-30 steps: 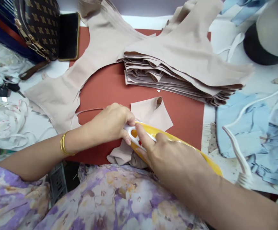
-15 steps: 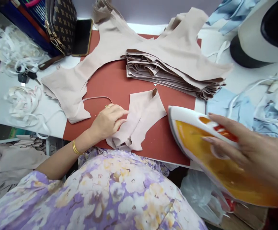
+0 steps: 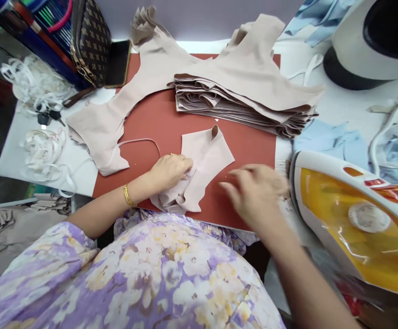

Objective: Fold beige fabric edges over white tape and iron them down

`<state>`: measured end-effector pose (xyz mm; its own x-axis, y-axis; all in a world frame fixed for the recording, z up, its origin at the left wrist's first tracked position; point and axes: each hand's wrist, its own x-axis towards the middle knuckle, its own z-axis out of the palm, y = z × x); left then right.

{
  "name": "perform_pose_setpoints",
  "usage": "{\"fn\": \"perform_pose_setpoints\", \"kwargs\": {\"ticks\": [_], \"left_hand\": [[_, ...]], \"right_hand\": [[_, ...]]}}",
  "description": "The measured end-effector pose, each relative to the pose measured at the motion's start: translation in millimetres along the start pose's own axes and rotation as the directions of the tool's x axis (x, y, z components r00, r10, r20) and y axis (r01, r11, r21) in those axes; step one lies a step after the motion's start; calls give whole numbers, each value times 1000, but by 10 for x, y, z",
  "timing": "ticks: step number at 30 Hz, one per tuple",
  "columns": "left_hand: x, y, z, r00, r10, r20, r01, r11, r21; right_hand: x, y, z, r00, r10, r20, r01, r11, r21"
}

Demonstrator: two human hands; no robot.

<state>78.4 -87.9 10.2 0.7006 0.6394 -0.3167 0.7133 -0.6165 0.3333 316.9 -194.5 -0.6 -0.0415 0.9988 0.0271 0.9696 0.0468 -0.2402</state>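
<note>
A small beige fabric piece lies on the reddish-brown board, its lower end folded and bunched. My left hand rests at its left side with the fingers pinched on the fabric. My right hand is over the board to the right of the piece, smeared by motion, with fingers apart and nothing in them. An orange and white iron stands at the right, free of my hand. Behind the small piece lies a layered stack of beige fabric.
More beige cut fabric covers the board's left side. White tape coils, keys, a phone and a patterned pouch lie left. Light blue fabric and a white-and-black appliance are on the right.
My right hand has let go of the iron and moved left over the board. The iron now sits further right. My left hand has shifted right onto the fabric piece.
</note>
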Motion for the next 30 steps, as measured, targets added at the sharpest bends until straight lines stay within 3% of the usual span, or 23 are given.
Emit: {"fn": "perform_pose_setpoints", "kwargs": {"ticks": [3, 7, 10, 13, 16, 18, 20, 22, 25, 27, 28, 29, 30], "left_hand": [[-38, -28, 19, 1000, 13, 3, -13, 998, -53], [-118, -62, 0, 999, 47, 5, -46, 994, -104], [-205, -103, -108, 994, 88, -71, -102, 973, -209], [-248, -193, -344, 973, 124, -197, -203, 864, -460], [-93, -328, -720, 965, 7, -263, -195, 690, -697], [155, -414, -1050, 945, -85, -315, -200, 611, -766], [475, -489, -1415, 866, -142, -479, -303, 613, -729], [795, -560, -1768, 773, -212, -597, -377, 604, -703], [1128, -689, -2145, 611, -327, -721, -490, 560, -669], [1220, -792, -2217, 534, -343, -773, -529, 577, -622], [1236, -845, -2189, 516, -329, -791, -530, 603, -596], [1241, -896, -2122, 517, -305, -800, -513, 638, -575], [1241, -943, -2020, 545, -271, -793, -477, 678, -559]], "right_hand": [[152, -616, 322, 995, 57, 83, -67, 990, 126], [185, -828, 401, 987, 69, 143, -97, 976, 196], [130, -765, 297, 986, 28, 165, -71, 962, 265], [146, -584, 84, 991, -43, 130, -18, 900, 436], [386, -243, -293, 1000, 5, -9, 1, 831, 556], [679, 39, -644, 991, 76, -115, -8, 864, 503], [1017, 317, -1031, 965, 168, -200, -70, 905, 419], [1317, 562, -1397, 910, 225, -349, -68, 909, 411], [1567, 825, -1802, 830, 238, -505, -62, 938, 341], [1601, 915, -1911, 827, 174, -534, -82, 978, 193], [1598, 935, -1903, 842, 133, -522, -102, 991, 87], [1592, 943, -1851, 863, 98, -496, -126, 992, -22], [1588, 941, -1759, 884, 75, -462, -146, 982, -118]]}}
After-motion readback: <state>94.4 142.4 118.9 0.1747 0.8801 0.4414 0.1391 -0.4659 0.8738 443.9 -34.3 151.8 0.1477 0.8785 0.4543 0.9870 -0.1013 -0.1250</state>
